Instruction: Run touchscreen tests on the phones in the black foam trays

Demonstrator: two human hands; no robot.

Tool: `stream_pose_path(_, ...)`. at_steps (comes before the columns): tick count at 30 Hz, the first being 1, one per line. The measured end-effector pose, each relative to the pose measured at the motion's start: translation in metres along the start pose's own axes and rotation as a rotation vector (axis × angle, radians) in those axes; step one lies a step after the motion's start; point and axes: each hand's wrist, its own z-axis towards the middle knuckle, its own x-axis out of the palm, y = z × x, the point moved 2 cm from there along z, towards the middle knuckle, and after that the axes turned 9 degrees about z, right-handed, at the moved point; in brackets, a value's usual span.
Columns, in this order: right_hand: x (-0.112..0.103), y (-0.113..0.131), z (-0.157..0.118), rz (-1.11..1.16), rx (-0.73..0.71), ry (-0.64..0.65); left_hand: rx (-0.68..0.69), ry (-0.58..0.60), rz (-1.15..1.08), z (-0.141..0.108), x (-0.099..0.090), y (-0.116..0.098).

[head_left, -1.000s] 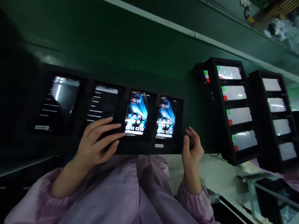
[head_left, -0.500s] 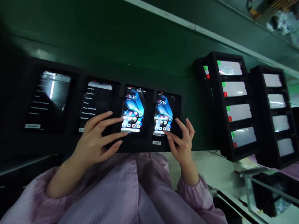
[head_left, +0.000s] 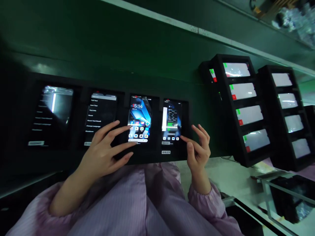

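Note:
Several smartphones lie face up in slots of a long black tray labelled 0925. My left hand is open, fingers spread, with fingertips at the lower left of the third smartphone, whose home screen reads 15:14. My right hand is open too, its index fingertip at the lower right edge of the rightmost smartphone. That screen shows app cards with a row of icons below. The second smartphone and the leftmost smartphone display text menus on black; my left hand partly covers the second. Neither hand holds anything.
To the right stand a black tray of white-backed pieces with green and red stickers, and another black tray with plain pale pieces. The green bench extends behind. A metal-framed rack stands low at the right.
The rightmost smartphone's screen went from the home screen to app cards. My right hand moved slightly right, its index finger leaving the screen's bottom middle. My left hand stayed by the third phone.

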Motion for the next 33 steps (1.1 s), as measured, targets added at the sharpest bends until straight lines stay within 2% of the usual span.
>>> stream_pose_path(8,0.008,0.002,0.011,0.012,0.031,-0.003,-0.070,0.025,0.101,0.006,0.005,-0.003)
stream_pose_path(15,0.024,0.002,0.015,-0.130,-0.006,0.018,-0.047,0.045,0.110,0.007,0.004,-0.003)
stream_pose_path(20,0.027,0.003,0.013,-0.189,-0.017,0.092,-0.075,0.040,0.031,0.004,0.002,-0.003)
stream_pose_path(25,0.029,0.003,0.013,-0.205,-0.010,0.207,-0.189,0.014,0.010,0.005,0.001,0.000)
stream_pose_path(28,0.029,0.002,0.013,-0.178,-0.011,0.225,-0.128,0.031,-0.041,0.006,0.000,0.000)
stream_pose_path(33,0.026,-0.002,0.012,-0.161,0.008,0.153,-0.065,0.107,-0.041,0.005,0.002,0.001)
